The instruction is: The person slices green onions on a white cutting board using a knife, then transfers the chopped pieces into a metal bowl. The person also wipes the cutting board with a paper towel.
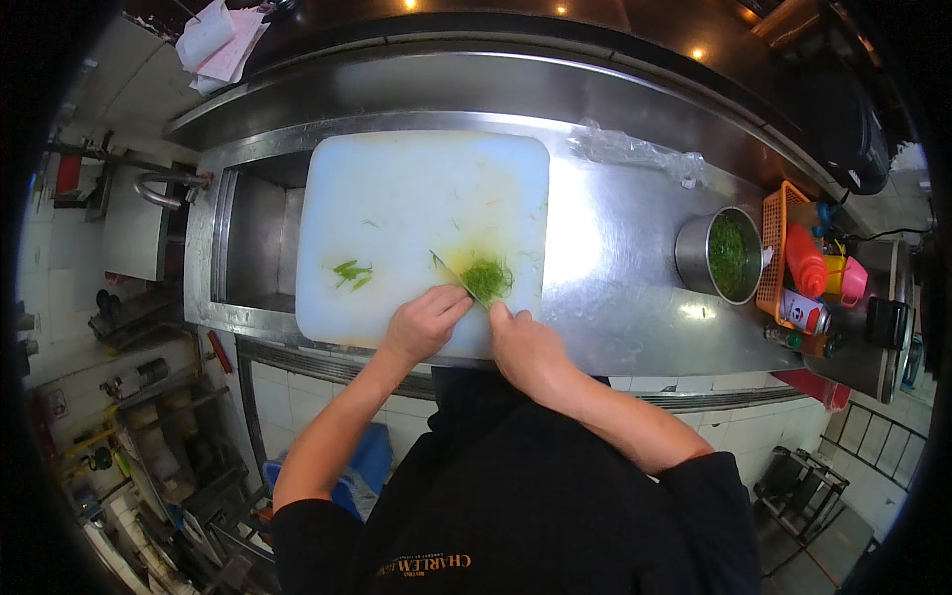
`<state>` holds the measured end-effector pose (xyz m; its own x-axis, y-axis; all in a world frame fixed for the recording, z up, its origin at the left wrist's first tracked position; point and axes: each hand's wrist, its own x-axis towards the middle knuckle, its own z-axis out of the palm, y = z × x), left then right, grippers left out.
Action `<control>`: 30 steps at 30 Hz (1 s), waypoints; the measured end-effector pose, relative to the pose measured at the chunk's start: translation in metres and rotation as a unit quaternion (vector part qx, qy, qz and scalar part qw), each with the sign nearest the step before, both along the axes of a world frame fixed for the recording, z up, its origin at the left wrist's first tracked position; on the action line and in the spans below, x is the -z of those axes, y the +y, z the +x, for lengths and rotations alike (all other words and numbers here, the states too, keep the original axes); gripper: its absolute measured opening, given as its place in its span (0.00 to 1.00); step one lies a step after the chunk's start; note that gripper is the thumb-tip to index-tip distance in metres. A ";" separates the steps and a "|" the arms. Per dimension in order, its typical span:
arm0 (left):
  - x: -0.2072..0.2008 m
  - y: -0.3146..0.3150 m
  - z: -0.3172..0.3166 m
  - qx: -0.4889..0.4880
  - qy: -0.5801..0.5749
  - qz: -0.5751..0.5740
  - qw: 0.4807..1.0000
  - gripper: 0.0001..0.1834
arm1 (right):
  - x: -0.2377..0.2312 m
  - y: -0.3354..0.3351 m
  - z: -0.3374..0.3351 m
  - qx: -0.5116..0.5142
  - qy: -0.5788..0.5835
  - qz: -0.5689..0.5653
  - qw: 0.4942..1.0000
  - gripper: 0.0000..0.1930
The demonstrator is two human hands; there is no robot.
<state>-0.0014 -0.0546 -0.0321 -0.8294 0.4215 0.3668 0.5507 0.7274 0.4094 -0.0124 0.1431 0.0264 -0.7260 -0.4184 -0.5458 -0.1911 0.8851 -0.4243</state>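
Guessing those shredded greens [488, 279] on the white cutting board [397, 193] are feather-light, soft and a bit damp, so they'd cling and bruise easily; I'd scoop loosely from underneath rather than pinch. Right hand [528, 347] is wrapped round the knife [462, 281], hiding its handle, and the left hand [426, 322] is curled right by the blade, fingertips tucked under, so can't tell if it's pinning anything.

A loose black short-sleeved fabric shirt [565, 496] is worn, with small orange lettering [427, 565] printed on its front; the forearms [342, 426] and both hands [428, 322] are bare
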 end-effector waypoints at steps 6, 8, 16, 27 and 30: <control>0.000 0.000 0.001 -0.008 -0.009 0.000 1.000 0.16 | -0.001 0.002 0.001 -0.001 -0.002 -0.022 1.000 0.09; -0.001 0.001 0.002 -0.008 -0.004 -0.003 1.000 0.16 | -0.002 0.001 0.000 0.006 0.026 -0.058 0.998 0.09; -0.001 0.001 -0.001 -0.001 0.028 -0.006 1.000 0.17 | -0.003 -0.002 -0.003 0.005 0.007 -0.034 0.999 0.09; -0.001 0.001 -0.001 -0.009 0.011 0.002 1.000 0.16 | -0.010 -0.004 -0.004 0.010 0.007 -0.038 0.999 0.08; 0.000 0.000 0.000 -0.013 -0.002 0.003 1.000 0.15 | -0.017 0.005 0.006 0.001 -0.022 -0.006 1.000 0.07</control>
<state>-0.0016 -0.0543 -0.0320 -0.8408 0.3985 0.3663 0.5309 0.7389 0.4148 -0.0066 0.1482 0.0431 -0.7017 -0.4235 -0.5729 -0.1699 0.8804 -0.4427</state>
